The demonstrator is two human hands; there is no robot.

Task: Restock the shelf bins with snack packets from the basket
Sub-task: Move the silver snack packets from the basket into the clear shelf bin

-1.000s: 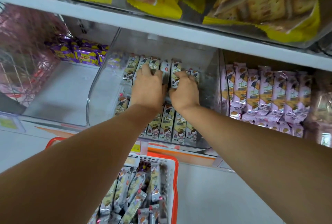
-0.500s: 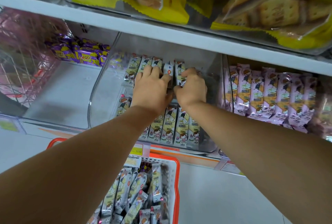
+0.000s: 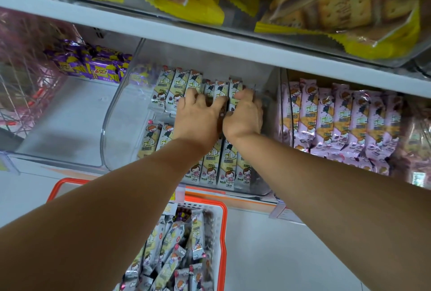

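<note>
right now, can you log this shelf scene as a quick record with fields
left hand: spread fingers rest on the back row of packets in the middle bin
right hand: beside the left, fingers curled at the same row; grip unclear
middle bin: two rows of packets, left part bare
basket: below the shelf, holds more packets of that kind
right of the bin: pink packets
left of the bin: purple packets
above: cracker bags
</note>
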